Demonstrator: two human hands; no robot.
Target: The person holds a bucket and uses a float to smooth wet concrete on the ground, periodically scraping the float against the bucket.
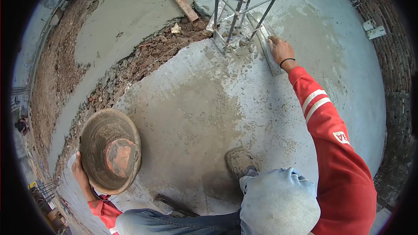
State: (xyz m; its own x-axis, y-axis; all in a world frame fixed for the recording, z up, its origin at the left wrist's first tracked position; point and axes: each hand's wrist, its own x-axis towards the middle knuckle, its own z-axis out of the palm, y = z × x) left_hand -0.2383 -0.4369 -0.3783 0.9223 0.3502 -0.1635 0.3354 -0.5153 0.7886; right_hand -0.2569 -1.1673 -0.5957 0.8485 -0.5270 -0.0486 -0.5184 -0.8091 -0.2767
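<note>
Right hand (283, 52) had its grip closed around the trowel (264, 42), just right of the rebar cage (238, 13). Left hand (81, 175) had the bowl (111, 150) pinched at its outer side, well left of and nearer than the cage; most of those fingers were hidden. My worry: a wide swing could've knocked the blade on the bars and gouged the concrete (187, 122), and a slack left grip could've dropped the bowl.
</note>
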